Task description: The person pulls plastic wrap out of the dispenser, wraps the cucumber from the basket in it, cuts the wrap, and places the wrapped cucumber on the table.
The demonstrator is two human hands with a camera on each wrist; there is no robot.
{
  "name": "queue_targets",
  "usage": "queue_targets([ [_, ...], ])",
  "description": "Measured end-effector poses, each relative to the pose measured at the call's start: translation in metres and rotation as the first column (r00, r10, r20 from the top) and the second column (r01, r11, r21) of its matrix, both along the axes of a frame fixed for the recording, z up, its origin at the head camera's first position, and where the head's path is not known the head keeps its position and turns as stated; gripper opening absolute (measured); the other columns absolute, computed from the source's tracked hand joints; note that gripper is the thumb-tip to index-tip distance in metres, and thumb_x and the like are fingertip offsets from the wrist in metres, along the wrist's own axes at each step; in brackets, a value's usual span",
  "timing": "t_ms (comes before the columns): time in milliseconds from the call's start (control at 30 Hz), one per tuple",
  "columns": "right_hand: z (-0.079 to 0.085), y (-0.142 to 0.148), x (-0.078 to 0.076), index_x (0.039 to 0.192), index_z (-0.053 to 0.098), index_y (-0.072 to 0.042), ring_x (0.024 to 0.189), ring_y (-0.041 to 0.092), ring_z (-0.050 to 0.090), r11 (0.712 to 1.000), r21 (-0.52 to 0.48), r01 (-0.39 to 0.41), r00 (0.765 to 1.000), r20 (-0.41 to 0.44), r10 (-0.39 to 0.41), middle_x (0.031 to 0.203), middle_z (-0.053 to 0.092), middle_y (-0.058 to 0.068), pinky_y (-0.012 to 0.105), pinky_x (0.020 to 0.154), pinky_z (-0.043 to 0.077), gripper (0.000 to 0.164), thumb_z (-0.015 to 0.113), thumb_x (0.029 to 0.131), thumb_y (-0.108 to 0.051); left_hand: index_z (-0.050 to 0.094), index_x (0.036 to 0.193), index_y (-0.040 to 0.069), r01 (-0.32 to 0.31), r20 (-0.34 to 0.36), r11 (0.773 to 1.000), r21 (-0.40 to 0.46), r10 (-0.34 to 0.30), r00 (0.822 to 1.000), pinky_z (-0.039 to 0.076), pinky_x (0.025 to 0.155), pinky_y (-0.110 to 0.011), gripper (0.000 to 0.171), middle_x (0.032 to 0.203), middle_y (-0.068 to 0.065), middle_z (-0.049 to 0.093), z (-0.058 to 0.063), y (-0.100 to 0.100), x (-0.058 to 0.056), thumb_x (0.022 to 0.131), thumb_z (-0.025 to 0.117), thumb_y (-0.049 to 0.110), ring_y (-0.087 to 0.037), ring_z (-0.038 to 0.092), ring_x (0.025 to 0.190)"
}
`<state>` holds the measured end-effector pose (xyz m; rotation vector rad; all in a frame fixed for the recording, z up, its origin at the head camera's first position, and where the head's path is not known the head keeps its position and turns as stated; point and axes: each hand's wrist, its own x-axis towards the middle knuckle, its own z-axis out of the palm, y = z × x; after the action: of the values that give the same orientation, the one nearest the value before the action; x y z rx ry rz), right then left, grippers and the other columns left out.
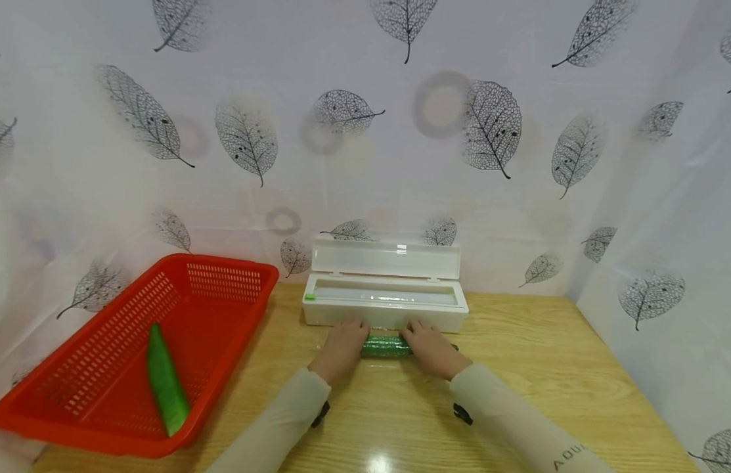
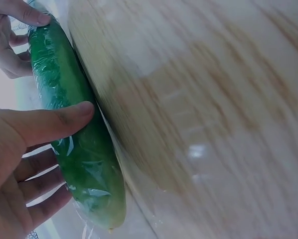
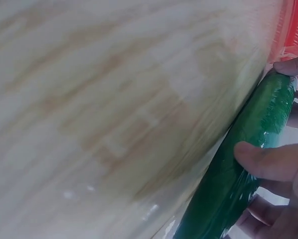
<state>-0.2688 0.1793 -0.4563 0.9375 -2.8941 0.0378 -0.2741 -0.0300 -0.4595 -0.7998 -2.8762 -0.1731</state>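
A green cucumber [image 1: 386, 346] wrapped in clear cling film lies crosswise on the table, just in front of a white cling film dispenser [image 1: 385, 315] with its lid raised. My left hand [image 1: 343, 345] grips the cucumber toward its left end, thumb on the near side and fingers curled round the far side. Toward the other end my right hand [image 1: 433, 348] holds it the same way. Wrinkled film [image 2: 96, 172] shines over the skin in the left wrist view. From the right wrist view, the cucumber [image 3: 223, 184] shows with both thumbs pressed on it.
At the left stands a red plastic basket [image 1: 220, 378] with a bare cucumber [image 1: 166, 384] in it. The wooden table [image 1: 554, 394] extends to the right. Behind everything hangs a white curtain [image 1: 365, 190] with a leaf print.
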Motion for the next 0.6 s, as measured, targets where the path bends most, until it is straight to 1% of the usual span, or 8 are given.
queue_targets([
  [133,-0.0022,0.0014,-0.0004,0.119,0.054,0.0,0.102,0.028,0.056,1.0,-0.024,0.015,0.999,-0.035,-0.016,0.11,0.057,0.013,0.045,0.08,0.05,0.04,0.068,0.082,-0.007,0.061,0.095,0.007,-0.003,0.033,0.999,0.053,0.001,0.999,0.052,0.078,-0.033,0.022,0.088,-0.004,0.062,0.0013,-0.0015,-0.0016,0.076,0.068,-0.002,-0.017,0.058,0.083],
  [200,-0.0028,0.0023,-0.0002,0.117,0.053,0.0,0.104,0.029,0.057,0.999,-0.047,0.017,0.998,-0.055,-0.02,0.111,0.059,0.013,0.046,0.081,0.05,0.039,0.069,0.082,-0.007,0.06,0.094,0.007,-0.013,0.055,0.998,0.065,0.009,0.998,0.052,0.078,-0.033,0.021,0.088,-0.003,0.063,0.0017,-0.0016,-0.0029,0.077,0.067,-0.002,-0.018,0.059,0.082],
  [300,-0.0024,0.0027,0.0004,0.11,0.053,-0.004,0.1,0.027,0.059,0.998,-0.066,0.006,0.996,-0.093,-0.012,0.107,0.062,0.01,0.044,0.079,0.049,0.034,0.07,0.081,-0.008,0.059,0.094,0.008,-0.022,0.071,0.998,0.059,0.018,0.997,0.052,0.079,-0.033,0.019,0.088,-0.003,0.064,0.001,-0.0014,-0.005,0.079,0.066,0.0,-0.018,0.06,0.083],
  [367,-0.0023,0.0035,0.0007,0.105,0.054,-0.005,0.096,0.025,0.059,0.997,-0.075,-0.009,0.993,-0.116,0.0,0.103,0.063,0.008,0.042,0.077,0.049,0.031,0.071,0.079,-0.009,0.06,0.096,0.008,-0.03,0.082,0.998,0.056,0.025,0.996,0.051,0.081,-0.034,0.019,0.091,-0.003,0.064,0.001,-0.0014,-0.0053,0.079,0.067,0.002,-0.018,0.059,0.086],
  [433,-0.0024,0.0044,0.0007,0.102,0.054,-0.006,0.093,0.024,0.059,0.996,-0.082,-0.021,0.991,-0.132,0.01,0.1,0.063,0.007,0.041,0.074,0.047,0.03,0.073,0.078,-0.009,0.062,0.098,0.007,-0.026,0.058,0.998,0.051,0.023,0.998,0.051,0.082,-0.034,0.021,0.093,-0.004,0.063,0.0005,-0.0015,-0.0057,0.078,0.07,0.003,-0.018,0.059,0.087],
  [500,-0.0027,0.0056,0.0005,0.102,0.055,-0.007,0.093,0.024,0.059,0.996,-0.087,-0.026,0.99,-0.141,0.014,0.1,0.063,0.007,0.04,0.074,0.047,0.031,0.073,0.077,-0.01,0.064,0.098,0.007,-0.02,0.022,0.999,0.043,0.019,1.0,0.051,0.082,-0.034,0.025,0.094,-0.005,0.062,0.0003,-0.0017,-0.0056,0.075,0.073,0.004,-0.019,0.058,0.088],
  [567,-0.0033,0.0065,-0.0001,0.102,0.057,-0.007,0.093,0.023,0.058,0.996,-0.085,-0.027,0.989,-0.147,0.014,0.099,0.064,0.006,0.039,0.075,0.046,0.031,0.074,0.076,-0.01,0.066,0.099,0.007,-0.017,-0.005,0.999,0.031,0.017,1.0,0.051,0.082,-0.034,0.027,0.095,-0.005,0.06,-0.0004,-0.0018,-0.0061,0.074,0.076,0.005,-0.019,0.057,0.089],
  [600,-0.0037,0.0067,-0.0005,0.102,0.058,-0.007,0.093,0.022,0.057,0.997,-0.078,-0.029,0.988,-0.154,0.016,0.098,0.065,0.005,0.038,0.077,0.046,0.031,0.075,0.076,-0.011,0.066,0.099,0.007,-0.018,-0.008,0.999,0.03,0.018,1.0,0.051,0.082,-0.034,0.028,0.095,-0.004,0.06,-0.0005,-0.0018,-0.0063,0.073,0.076,0.006,-0.019,0.058,0.089],
])
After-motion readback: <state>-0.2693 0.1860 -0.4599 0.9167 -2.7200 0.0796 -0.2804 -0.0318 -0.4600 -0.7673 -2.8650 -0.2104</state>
